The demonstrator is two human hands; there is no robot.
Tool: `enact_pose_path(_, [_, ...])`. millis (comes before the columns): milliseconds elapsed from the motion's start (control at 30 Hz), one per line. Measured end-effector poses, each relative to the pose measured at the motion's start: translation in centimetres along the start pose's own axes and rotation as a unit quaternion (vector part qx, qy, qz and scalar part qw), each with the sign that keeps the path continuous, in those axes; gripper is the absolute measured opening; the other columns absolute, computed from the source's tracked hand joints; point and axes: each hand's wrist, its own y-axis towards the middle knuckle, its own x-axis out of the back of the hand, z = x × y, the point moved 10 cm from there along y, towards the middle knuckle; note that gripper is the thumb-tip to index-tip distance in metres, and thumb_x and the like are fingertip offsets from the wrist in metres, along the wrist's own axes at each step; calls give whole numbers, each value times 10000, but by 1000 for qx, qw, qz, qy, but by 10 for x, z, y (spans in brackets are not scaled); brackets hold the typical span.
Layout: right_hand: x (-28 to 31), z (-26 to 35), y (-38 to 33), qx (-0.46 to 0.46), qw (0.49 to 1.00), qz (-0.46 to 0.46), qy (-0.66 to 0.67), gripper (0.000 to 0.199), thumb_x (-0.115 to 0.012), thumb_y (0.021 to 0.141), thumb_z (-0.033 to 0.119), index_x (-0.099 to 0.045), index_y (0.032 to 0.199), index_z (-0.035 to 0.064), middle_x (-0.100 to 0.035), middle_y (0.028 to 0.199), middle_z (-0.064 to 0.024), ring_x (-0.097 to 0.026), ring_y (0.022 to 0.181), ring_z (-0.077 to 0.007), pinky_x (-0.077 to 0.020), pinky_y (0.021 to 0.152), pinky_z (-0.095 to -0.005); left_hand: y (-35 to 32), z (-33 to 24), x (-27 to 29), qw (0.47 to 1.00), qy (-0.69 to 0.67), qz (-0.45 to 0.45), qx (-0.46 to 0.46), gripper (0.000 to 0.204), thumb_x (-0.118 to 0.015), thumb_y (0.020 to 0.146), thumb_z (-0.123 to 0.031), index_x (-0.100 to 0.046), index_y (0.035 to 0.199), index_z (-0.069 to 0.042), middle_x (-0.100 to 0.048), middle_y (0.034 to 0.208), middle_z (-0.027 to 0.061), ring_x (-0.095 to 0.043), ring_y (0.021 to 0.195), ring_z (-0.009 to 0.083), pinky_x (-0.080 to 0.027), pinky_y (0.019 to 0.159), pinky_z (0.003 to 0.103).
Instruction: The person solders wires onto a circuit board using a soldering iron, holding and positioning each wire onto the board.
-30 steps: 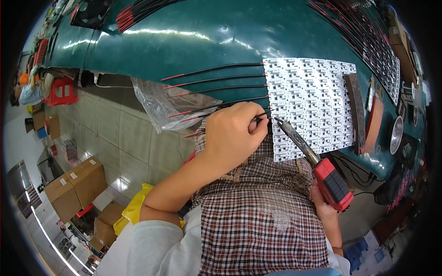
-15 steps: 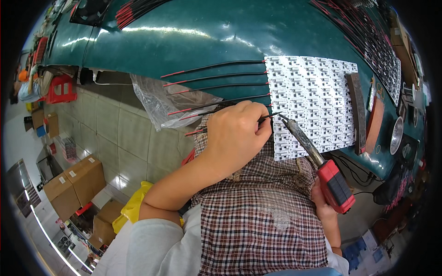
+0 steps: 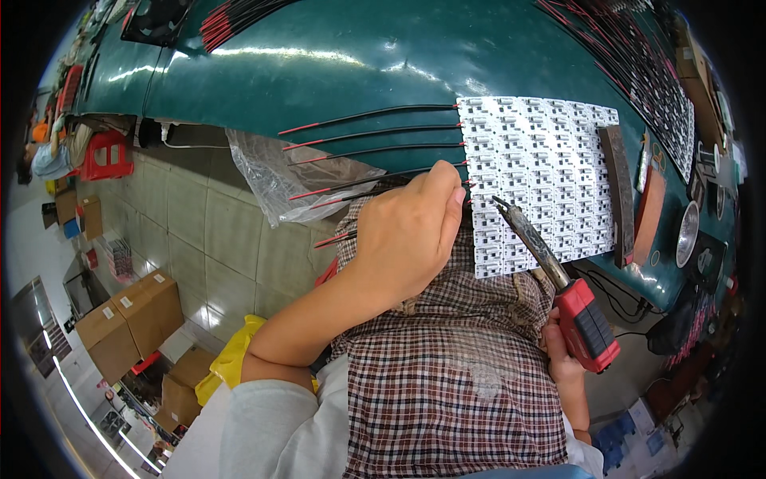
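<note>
Soldering iron (image 3: pixel 585 323), clamped in right fingers (image 3: pixel 555 342), has shifted rightward; left fingers (image 3: pixel 452 219) pinch wires (image 3: pixel 336 239); panel (image 3: pixel 542 180) overhangs green surface (image 3: pixel 359 84); floor (image 3: pixel 227 239) is tiled.

Black wires (image 3: pixel 383 112) are joined to a white panel (image 3: pixel 542 184) beside the left grip (image 3: pixel 408 227); a soldering iron (image 3: pixel 586 321) is held in the right grip (image 3: pixel 562 355).

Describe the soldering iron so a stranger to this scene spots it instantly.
Find the green table, then the white circuit-board panel at its near edge. The soldering iron slants from over that panel down to the right hand. Its red-and-black handle sets it apart from the plain bars nearby.
</note>
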Motion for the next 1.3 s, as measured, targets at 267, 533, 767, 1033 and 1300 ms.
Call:
enact_pose_path(267, [15,15,-10,75,991,-35,-102,279,-764,752,121,-703,1001,10,-682,876,-150,-668,733,-335,-528,676,-387,-6,-28,24,993,15,-84,-83,90,-719,868,-88,-635,880,-54,-606,785,62,-567,564,260,-438,553,372])
enact_pose_path(533, [-3,52,10,140,988,27,-63,292,-757,770,150,-692,1009,-5,-672,858,-161,-667,698,-326,-525,638,-373,-15,-10,-2,999,15,-31,-38,94,-757,786,-52,-674,825,-73,-655,704,29,-631,590,177,-452,537,310])
enact_pose_path(767, [-9,48,14,90,994,52,-39,298,-749,739,116,-691,998,-20,-671,864,-163,-671,706,-323,-534,642,-364,-16,-8,-6,998,7,-54,-41,93,-758,773,-50,-673,803,-75,-640,679,18,-618,565,173,-446,526,313])
enact_pose_path(1033, [-13,56,19,121,987,67,-83,319,-745,689,73,-696,994,-8,-674,873,-158,-672,720,-328,-539,648,-374,-17,-9,-4,997,23,-63,-37,111,-769,765,-57,-664,787,-87,-615,648,9,-598,542,169,-440,514,315])
enact_pose_path(1300, [-7,26,5,73,995,48,-38,282,-753,723,98,-691,980,-2,-673,874,-161,-676,723,-337,-547,660,-383,-16,-11,-3,997,26,-66,-38,106,-767,759,-54,-668,783,-86,-609,641,8,-589,536,162,-442,513,313])
